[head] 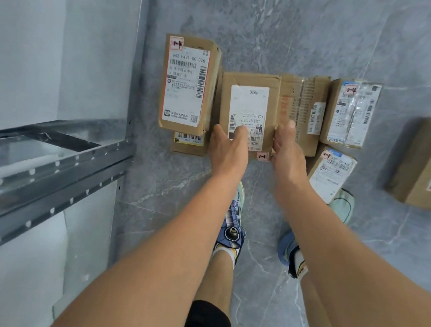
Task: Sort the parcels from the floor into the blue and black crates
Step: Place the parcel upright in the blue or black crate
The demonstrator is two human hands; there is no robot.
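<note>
Mid-frame, the small brown cardboard parcel (248, 102) looks stiff and light (probably); left hand (227, 148) and right hand (287, 147) clasp its opposite sides.

Both bare arms are stretched fwd & down, approx. parallel. 1 parcel (249, 97) is gripped by 2 hands: L hand (228, 151) at its near-left corner, thumb laid on top; R hand (288, 150) at its near-right edge, thumb up alongside.
</note>
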